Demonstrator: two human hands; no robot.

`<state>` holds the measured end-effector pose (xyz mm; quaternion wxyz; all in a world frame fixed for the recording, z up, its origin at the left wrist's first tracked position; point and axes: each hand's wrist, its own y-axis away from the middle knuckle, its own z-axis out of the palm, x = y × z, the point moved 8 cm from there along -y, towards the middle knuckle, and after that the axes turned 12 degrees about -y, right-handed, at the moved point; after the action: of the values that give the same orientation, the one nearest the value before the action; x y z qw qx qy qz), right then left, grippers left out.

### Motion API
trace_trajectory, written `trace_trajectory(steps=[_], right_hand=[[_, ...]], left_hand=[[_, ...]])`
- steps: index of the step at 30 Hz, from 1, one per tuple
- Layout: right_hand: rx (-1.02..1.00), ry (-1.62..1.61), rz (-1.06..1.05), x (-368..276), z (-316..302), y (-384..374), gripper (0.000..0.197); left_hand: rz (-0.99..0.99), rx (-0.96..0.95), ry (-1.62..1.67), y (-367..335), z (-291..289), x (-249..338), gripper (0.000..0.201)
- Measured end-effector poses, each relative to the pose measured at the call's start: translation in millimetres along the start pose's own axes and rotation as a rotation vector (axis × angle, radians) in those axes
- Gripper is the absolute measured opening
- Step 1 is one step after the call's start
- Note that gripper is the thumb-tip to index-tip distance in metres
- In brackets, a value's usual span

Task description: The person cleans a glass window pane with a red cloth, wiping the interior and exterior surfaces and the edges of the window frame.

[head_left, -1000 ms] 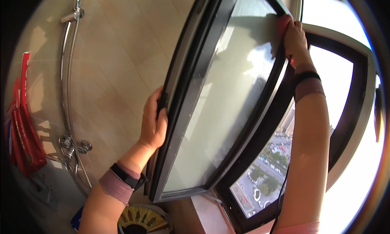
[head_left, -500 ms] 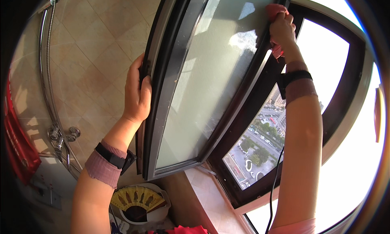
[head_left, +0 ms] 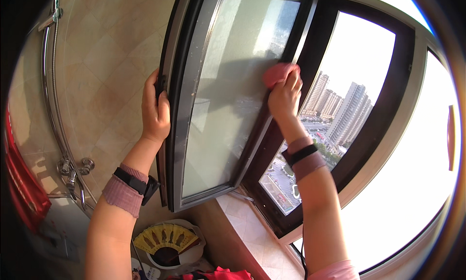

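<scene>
A dark-framed window sash (head_left: pixel 213 110) with a glass pane stands swung inward from its frame (head_left: pixel 388 105). My left hand (head_left: pixel 156 110) grips the sash's left edge, thumb on the near side and fingers wrapped behind. Bunched under the fingers of my right hand (head_left: pixel 285 96) is a pink cloth (head_left: pixel 280 75), pressed against the glass and the right-hand frame bar of the sash. A band with a dark strap circles each wrist.
Through the opening, tall buildings (head_left: pixel 347 112) and a street show far below. A tiled sill (head_left: pixel 242 221) runs beneath. Below the sash, a yellow folding fan (head_left: pixel 165 237) lies in a white basin (head_left: pixel 196 253). A shower rail with hose (head_left: pixel 47 81) and red fabric (head_left: pixel 24 187) are at left.
My right hand has moved the pink cloth down and left from the top right corner of the sash. My left hand keeps its hold on the edge. The view has shifted slightly.
</scene>
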<state>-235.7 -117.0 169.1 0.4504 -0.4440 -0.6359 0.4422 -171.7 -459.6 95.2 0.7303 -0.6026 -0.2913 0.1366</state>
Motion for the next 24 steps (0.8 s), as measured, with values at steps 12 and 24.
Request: trace_trajectory(steps=[12,24], right_hand=[[-0.382,-0.115,0.14,-30,15,189,0.058],[0.212,-0.55,0.209,40,-123,-143,0.052]], left_hand=[[-0.006,0.022,-0.059,3,6,-1,0.052],[0.039,0.025,-0.091,7,3,-6,0.053]])
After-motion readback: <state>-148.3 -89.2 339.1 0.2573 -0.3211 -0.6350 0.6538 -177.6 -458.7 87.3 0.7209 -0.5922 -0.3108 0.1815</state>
